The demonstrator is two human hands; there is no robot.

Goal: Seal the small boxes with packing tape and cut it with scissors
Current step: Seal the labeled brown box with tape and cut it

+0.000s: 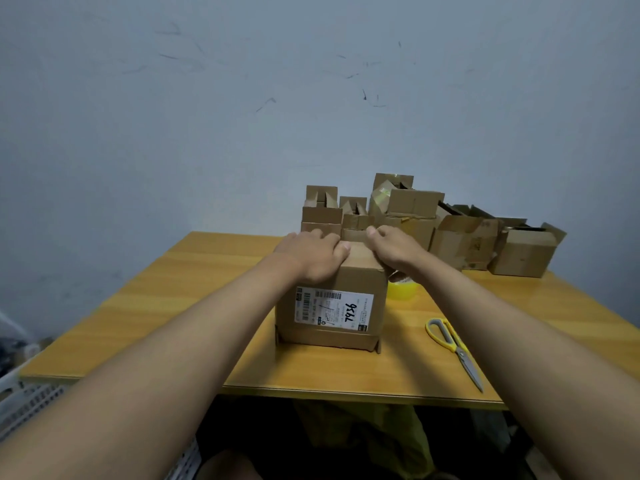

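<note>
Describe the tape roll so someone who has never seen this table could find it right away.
Start at the wooden table and find the labelled box under both hands. Just right of that box, partly hidden under the right forearm, sits the tape roll. It is the only translucent yellow round thing; the scissors nearby are long, with yellow handles.

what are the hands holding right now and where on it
Both the left hand and the right hand rest on the top of the labelled box, pressing its flaps; nothing is lifted.

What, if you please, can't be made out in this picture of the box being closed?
- Head view: box top seam, hidden under the left hand and right hand.
- Tape roll: mostly behind the right forearm and box.
- Label print: too small.
- Back boxes: contents hidden.
</note>
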